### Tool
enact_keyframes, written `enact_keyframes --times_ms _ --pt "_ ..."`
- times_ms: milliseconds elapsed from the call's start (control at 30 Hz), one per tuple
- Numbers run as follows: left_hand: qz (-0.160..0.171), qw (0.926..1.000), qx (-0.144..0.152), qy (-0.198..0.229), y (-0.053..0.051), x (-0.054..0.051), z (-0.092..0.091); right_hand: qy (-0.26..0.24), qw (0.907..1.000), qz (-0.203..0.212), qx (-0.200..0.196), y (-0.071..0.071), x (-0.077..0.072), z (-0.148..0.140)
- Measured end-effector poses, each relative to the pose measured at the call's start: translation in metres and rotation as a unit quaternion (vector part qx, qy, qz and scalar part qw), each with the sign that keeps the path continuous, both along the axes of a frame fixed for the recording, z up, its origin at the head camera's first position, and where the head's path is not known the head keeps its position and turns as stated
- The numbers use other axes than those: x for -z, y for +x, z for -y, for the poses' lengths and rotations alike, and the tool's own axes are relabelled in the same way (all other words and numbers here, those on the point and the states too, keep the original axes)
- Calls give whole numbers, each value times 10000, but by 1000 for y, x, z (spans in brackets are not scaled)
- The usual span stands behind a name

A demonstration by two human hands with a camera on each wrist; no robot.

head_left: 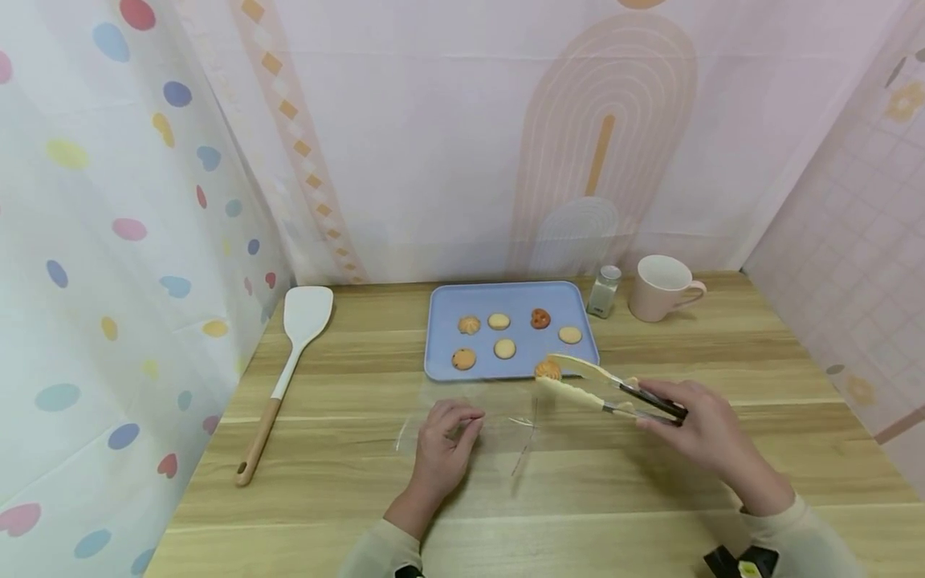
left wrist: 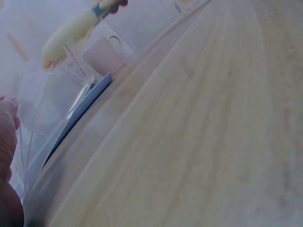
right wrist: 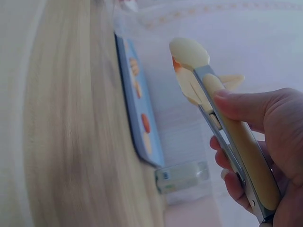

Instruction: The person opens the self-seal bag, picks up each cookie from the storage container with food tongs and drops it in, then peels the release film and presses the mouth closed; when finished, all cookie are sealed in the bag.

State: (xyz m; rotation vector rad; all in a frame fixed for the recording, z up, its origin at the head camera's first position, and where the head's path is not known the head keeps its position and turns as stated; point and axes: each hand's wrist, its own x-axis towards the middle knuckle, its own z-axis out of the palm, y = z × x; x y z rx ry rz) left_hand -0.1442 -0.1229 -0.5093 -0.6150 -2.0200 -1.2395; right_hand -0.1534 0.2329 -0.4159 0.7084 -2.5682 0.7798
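Note:
In the head view my right hand grips a pair of tongs with cream-coloured tips. Between those tips is a ridged golden cookie, raised near the front edge of a blue tray. The right wrist view shows the thumb pressing one arm of the tongs and fingers curled round the other. My left hand pinches a clear plastic bag in front of the tray. In the left wrist view the bag stands partly open, with the tongs above its mouth.
Several cookies lie spread over the tray. Behind its right corner stand a small glass shaker and a pink mug. A white spatula with a wooden handle lies at the left. Patterned curtains border the wooden table.

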Motion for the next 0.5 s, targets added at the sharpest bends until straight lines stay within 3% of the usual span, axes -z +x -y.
enact_keyframes --times_ms 100,233,500 --pt "58 10000 -30 -25 0 0 0 -142 9991 -232 -311 14 -4 -2" --pt "124 9998 -114 -72 0 0 1 -243 9965 -184 -784 26 -6 -1" --pt "60 9998 -149 -66 1 -2 -2 128 9960 -40 -879 29 5 13"
